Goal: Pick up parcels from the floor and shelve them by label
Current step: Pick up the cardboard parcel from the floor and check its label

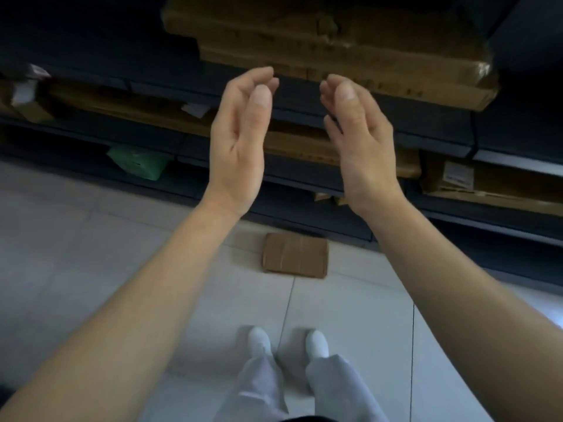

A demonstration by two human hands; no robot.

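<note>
Hands [300,141] empty; parcel [295,255] lengthwise left-right.

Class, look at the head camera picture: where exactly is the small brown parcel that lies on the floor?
The parcel lies flat on the tiled floor, near centre, just in front of the shelf's base and ahead of the person's white shoes.

A stockroom or parcel depot: dark metal shelving [396,138] stacked with brown cardboard parcels [335,47] (some labelled), one green packet [137,161], and another parcel [295,255] on the pale tiled floor [91,254].
</note>
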